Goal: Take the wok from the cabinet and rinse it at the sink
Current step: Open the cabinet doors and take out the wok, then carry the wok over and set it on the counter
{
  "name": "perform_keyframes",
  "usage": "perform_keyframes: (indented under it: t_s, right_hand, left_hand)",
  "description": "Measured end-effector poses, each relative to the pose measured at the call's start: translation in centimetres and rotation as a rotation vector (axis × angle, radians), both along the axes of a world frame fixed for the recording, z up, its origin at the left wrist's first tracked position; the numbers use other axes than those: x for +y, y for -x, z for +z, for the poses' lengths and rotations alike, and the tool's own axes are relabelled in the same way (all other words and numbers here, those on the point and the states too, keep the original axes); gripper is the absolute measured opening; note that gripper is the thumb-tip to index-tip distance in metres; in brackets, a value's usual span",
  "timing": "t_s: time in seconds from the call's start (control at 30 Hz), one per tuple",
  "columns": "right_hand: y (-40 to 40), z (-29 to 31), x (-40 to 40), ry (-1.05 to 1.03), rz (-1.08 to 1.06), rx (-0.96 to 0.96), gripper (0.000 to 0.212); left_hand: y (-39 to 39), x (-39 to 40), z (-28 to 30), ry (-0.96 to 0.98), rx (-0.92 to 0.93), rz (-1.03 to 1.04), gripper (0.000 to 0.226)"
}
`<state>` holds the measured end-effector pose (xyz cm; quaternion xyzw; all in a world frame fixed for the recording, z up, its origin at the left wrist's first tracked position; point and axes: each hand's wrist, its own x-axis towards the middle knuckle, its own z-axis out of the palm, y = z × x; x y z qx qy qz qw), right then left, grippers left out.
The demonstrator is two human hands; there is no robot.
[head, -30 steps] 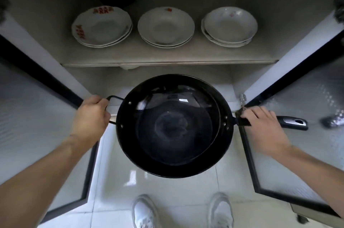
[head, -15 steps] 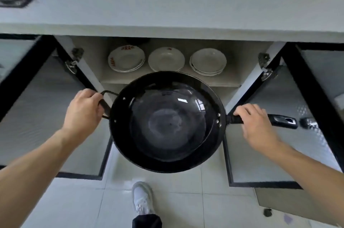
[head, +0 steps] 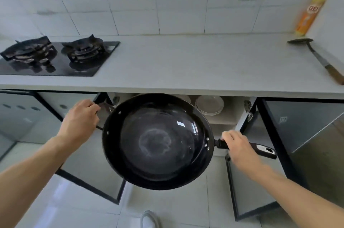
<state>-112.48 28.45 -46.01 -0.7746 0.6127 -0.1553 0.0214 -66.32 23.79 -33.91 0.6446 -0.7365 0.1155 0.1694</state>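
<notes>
Head view: we carry the round black steel wok (head: 158,141) level in front of the open cabinet (head: 230,114), below the pale grey counter (head: 186,63). Our left hand (head: 81,120) curls round its loop handle and our right hand (head: 240,148) clamps its long black handle (head: 264,151), which we judge shares the weight. The orange spray can (head: 310,13) has unreadable lettering. No sink shows.

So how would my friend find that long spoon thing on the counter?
Start at the grey counter under the tiled wall and go to its far right end. Below the orange bottle in the corner lies the spatula, flat on the counter. It is the only long utensil there: dark metal head, thin shaft, brown wooden handle.
</notes>
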Motion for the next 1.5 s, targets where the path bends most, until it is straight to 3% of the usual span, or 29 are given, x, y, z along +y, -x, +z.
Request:
perform_keyframes:
  t_s: [0.1, 0.23, 0.4, 0.6, 1.07, 1.23, 1.5]
  right_hand:
    - [-1.1, 4.2, -0.5, -0.005, 0.083, 0.034, 0.067]
    - [-3.0, 11.7, 0.0, 0.027, 0.110, 0.084, 0.061]
    - [-5.6, 20.7, 0.7, 0.080, 0.157, 0.098, 0.055]
    - [-10.8, 28.0, 1.5, 0.154, 0.162, 0.168, 0.052]
    - [-26.2, 32.7, -2.5, 0.299, 0.244, 0.234, 0.045]
    - [-31.8, 33.1, -7.1, 0.318, 0.363, 0.219, 0.051]
    - [-41.8, 32.1, -16.4, 0.350, 0.524, 0.124, 0.046]
  left_hand:
    - [-2.4, 2.2, 3.2, -0.019, 0.005, 0.063, 0.014]
    - [-5.0, 4.5, 8.2, -0.035, 0.061, 0.134, 0.020]
    - [-7.9, 7.3, 14.5, -0.003, 0.089, 0.164, 0.012]
    - [-12.6, 9.0, 19.9, -0.011, 0.130, 0.182, 0.014]
    - [-27.7, 9.8, 22.3, 0.038, 0.139, 0.312, 0.012]
    - [-32.0, 10.4, 22.8, 0.086, 0.133, 0.383, 0.019]
    - [-37.8, 10.8, 23.7, 0.065, 0.026, 0.621, 0.014]
